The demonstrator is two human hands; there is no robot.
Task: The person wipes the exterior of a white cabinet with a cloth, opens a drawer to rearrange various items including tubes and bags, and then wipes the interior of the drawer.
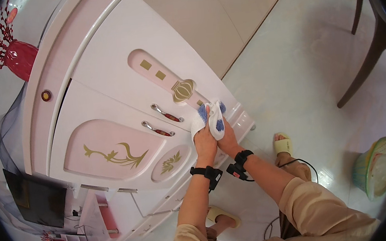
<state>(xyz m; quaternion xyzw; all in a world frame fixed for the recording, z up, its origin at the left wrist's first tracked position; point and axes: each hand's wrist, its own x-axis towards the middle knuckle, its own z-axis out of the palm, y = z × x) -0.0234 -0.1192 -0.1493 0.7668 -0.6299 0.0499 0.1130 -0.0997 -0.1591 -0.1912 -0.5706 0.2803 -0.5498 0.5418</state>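
Both hands are together on a white cloth with blue patches [217, 125], which is bunched between them. My left hand [205, 144] grips its left side, fingers partly hidden by the folds. On the other side my right hand [228, 138] holds it, its fingers mostly covered. The cloth is over the lower part of a glossy white-and-pink cabinet door [115, 51], just below a gold lantern motif [183, 90]. Whether it presses on the surface cannot be told. Two curved metal handles with red grips, an upper one [167, 113] and a lower one [158, 128], are left of the cloth.
A red vase [21, 59] with berry twigs stands on the cabinet top. A television [35, 197] is at the lower left. On the tiled floor are a green plastic basket [358, 170] with a bin liner and a dark wooden furniture leg [365, 77] at right.
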